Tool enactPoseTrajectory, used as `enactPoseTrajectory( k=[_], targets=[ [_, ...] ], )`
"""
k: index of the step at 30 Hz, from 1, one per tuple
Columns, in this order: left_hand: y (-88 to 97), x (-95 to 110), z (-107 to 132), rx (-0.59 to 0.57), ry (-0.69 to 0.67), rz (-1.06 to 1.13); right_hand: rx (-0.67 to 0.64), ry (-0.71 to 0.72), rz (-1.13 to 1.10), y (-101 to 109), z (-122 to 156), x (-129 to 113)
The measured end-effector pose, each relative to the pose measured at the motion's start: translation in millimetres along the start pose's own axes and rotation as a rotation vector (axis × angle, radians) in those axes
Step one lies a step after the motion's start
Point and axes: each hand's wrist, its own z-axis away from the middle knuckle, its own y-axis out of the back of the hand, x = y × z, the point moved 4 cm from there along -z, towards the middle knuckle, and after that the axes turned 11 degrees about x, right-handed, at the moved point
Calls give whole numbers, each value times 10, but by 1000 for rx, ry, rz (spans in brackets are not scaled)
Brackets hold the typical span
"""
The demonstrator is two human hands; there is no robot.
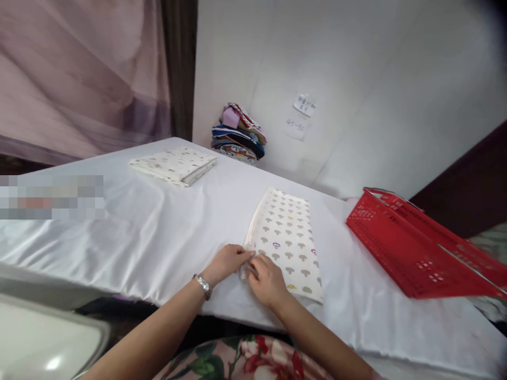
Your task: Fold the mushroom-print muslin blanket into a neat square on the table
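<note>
A folded white cloth with a grey mushroom print [288,243] lies on the white-covered table. My left hand [228,262] is closed in a pinch at its near left corner, thumb and forefinger together. Close beside it, my right hand [266,277] has its fingers curled around the same corner. The bit of fabric between the two hands is bunched and partly hidden by the fingers. Farther left lies another folded cream cloth [174,164] with a small dark print, apart from both hands.
A red plastic basket [420,248] with metal handles stands on the table's right side. Against the white wall is a stack of folded clothes [238,134]. Paper notes [303,108] hang on the wall. The white tablecloth [130,227] is wrinkled. A pale chair-like surface [47,338] sits at lower left.
</note>
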Motion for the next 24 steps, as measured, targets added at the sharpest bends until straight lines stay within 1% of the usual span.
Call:
enactPoseTrajectory(
  k=[3,7,10,12,15,17,19,20,22,24],
  targets=[
    [-11,-16,-39,20,-26,-66,-19,49,-22,84,50,-49],
    [-21,-57,-80,38,-18,-102,-54,150,-86,317,231,-39],
    [-17,-60,-80,31,27,-107,-64,154,-90,560,449,143],
    [-5,-29,-71,34,28,-125,-49,95,-62,741,610,363],
    [11,26,-58,38,10,-184,32,-83,15,1025,835,790],
    [11,49,-55,34,-2,-226,137,-248,38,1198,961,1082],
    [7,65,-56,32,-27,-256,261,-448,-20,1315,1062,1333],
    [5,71,-57,31,-40,-267,319,-563,-82,1341,1103,1434],
    [5,79,-57,36,-61,-293,389,-793,-249,1314,1153,1569],
    [12,86,-57,62,-74,-314,374,-966,-398,1213,1148,1608]
  ],
)
